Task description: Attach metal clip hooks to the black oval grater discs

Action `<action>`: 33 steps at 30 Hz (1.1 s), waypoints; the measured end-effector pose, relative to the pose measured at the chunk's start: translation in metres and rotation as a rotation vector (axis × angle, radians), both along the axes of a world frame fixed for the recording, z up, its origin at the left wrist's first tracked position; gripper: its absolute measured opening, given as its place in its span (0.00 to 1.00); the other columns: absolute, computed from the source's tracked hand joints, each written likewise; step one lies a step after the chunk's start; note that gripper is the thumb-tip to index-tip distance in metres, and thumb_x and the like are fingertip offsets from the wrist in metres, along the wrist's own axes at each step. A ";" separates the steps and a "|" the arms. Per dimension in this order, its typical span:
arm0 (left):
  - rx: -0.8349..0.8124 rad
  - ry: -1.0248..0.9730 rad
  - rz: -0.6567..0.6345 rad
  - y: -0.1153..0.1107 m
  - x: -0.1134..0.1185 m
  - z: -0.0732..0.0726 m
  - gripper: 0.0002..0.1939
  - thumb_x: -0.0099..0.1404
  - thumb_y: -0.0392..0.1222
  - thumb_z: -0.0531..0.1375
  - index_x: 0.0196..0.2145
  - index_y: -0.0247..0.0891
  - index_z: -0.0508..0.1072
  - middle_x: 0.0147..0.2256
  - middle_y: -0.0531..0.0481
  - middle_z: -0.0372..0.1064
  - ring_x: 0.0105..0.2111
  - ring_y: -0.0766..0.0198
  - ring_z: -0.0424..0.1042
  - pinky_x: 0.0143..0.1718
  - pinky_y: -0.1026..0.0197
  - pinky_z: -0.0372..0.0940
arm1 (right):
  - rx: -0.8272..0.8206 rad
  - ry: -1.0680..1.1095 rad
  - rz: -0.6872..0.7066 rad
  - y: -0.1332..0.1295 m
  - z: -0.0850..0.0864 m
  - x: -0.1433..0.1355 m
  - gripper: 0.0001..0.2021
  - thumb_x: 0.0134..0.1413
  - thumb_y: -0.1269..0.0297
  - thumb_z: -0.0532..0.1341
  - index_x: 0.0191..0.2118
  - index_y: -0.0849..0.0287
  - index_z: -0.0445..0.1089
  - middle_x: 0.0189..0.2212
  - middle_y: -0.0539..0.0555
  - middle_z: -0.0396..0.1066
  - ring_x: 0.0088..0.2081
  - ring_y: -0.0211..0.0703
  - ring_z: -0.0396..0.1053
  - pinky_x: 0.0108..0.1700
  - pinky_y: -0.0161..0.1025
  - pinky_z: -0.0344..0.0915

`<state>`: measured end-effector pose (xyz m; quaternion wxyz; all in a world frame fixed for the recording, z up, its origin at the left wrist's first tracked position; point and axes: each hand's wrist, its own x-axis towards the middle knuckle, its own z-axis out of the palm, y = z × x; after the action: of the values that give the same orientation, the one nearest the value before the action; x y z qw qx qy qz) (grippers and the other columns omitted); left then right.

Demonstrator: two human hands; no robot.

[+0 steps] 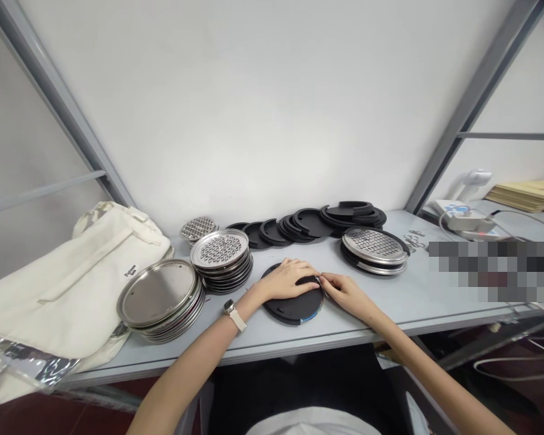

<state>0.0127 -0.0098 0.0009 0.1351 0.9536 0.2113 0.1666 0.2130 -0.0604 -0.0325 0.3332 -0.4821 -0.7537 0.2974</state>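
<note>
A round black disc (pixel 290 309) lies on the grey table in front of me, with a blue printed strip showing along its lower right edge. My left hand (pixel 292 278) rests on top of it, fingers stretched out and palm down. At the disc's right edge, my right hand (pixel 342 291) pinches with thumb and forefinger. A tiny shiny bit shows by those fingertips, too small to name. To the left of the disc stands a stack of round metal grater plates (pixel 222 249). Right of it, a perforated metal plate (pixel 375 244) tops a short pile with black rings.
Plain metal discs (pixel 158 293) are stacked at the left beside a cream cloth bag (pixel 63 278). Several black discs (pixel 312 223) lean in a row along the wall. Small metal pieces (pixel 414 238), a white device with cables (pixel 466 220) and tan sheets (pixel 528 194) are at the right.
</note>
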 end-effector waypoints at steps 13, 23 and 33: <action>0.021 0.020 0.008 0.000 0.001 0.001 0.15 0.71 0.51 0.51 0.49 0.42 0.67 0.49 0.48 0.67 0.51 0.57 0.64 0.53 0.55 0.54 | -0.021 0.123 -0.042 0.001 -0.004 0.000 0.11 0.63 0.54 0.51 0.34 0.55 0.56 0.18 0.42 0.54 0.22 0.35 0.52 0.26 0.33 0.50; -0.027 -0.025 0.035 -0.003 0.000 0.003 0.13 0.69 0.51 0.53 0.45 0.40 0.62 0.46 0.47 0.66 0.48 0.57 0.65 0.52 0.54 0.55 | -0.050 0.178 -0.009 0.000 -0.006 0.001 0.15 0.62 0.49 0.50 0.43 0.55 0.56 0.19 0.42 0.56 0.22 0.36 0.56 0.27 0.34 0.54; -0.078 -0.039 0.088 -0.005 0.001 0.004 0.18 0.68 0.51 0.55 0.49 0.40 0.56 0.50 0.44 0.64 0.51 0.54 0.64 0.52 0.52 0.56 | -0.015 0.138 -0.001 0.005 0.001 -0.009 0.13 0.62 0.51 0.50 0.39 0.56 0.58 0.20 0.43 0.59 0.21 0.36 0.57 0.25 0.33 0.53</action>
<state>0.0135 -0.0145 0.0051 0.1687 0.9339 0.2568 0.1828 0.2043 -0.0552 -0.0311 0.3809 -0.4633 -0.7263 0.3357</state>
